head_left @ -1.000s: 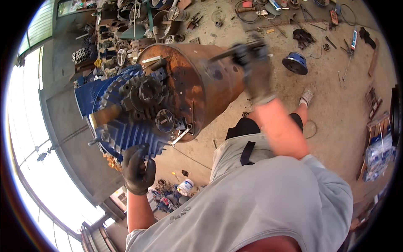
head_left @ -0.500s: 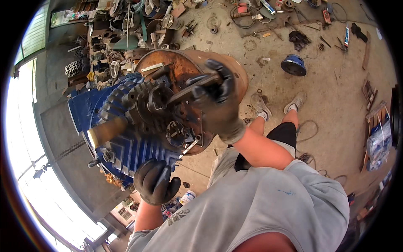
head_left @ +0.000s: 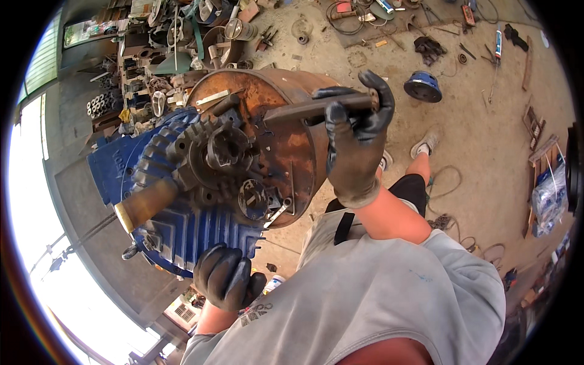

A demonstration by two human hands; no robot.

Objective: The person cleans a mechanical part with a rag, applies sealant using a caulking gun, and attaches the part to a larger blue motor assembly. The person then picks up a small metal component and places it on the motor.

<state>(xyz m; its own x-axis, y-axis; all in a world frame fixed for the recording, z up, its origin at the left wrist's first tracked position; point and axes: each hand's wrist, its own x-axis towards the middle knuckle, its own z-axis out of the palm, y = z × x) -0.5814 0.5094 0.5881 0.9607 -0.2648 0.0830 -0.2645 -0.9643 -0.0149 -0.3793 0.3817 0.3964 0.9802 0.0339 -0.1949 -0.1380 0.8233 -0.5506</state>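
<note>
A blue finned gearbox housing with dark gears and a tan shaft rests on a rusty drum. My right hand, in a black glove, grips a long dark metal bar held across the drum's top, its tip pointing toward the gears. My left hand, also gloved, is closed against the lower edge of the blue housing. I cannot tell whether it grasps the edge or only presses on it.
Scrap parts and metal pieces pile up behind the drum. A blue round part, cables and hand tools lie on the concrete floor at the right. My shoe shows below the blue part. Bright daylight fills the left rim.
My right hand has swung the bar from the drum's far side toward the gears, then lifted back a little. My left hand has stayed at the housing's lower edge.
</note>
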